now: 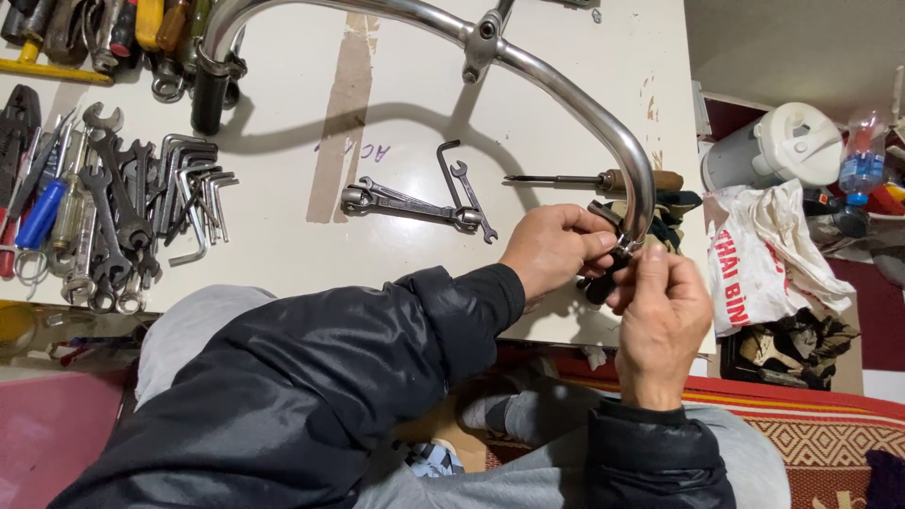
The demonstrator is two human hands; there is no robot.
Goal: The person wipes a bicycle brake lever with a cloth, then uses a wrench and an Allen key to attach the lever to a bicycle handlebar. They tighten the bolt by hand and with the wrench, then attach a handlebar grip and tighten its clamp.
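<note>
A curved chrome handlebar [566,80] arches across the white table [283,245], with a black grip [209,99] on its far left end. My left hand [556,247] pinches a small clamp fitting [617,247] at the bar's near right end. My right hand [663,320] grips the same end from below, fingers closed around the fitting and the dark grip part under it. What sits between my fingers is mostly hidden.
Two wrenches [415,205] and a bent hex key [447,170] lie mid-table, a wooden-handled screwdriver [594,179] beside them. Several spanners and hex keys [141,217] crowd the left side. A white jug [773,146] and plastic bag [764,259] sit off the right edge.
</note>
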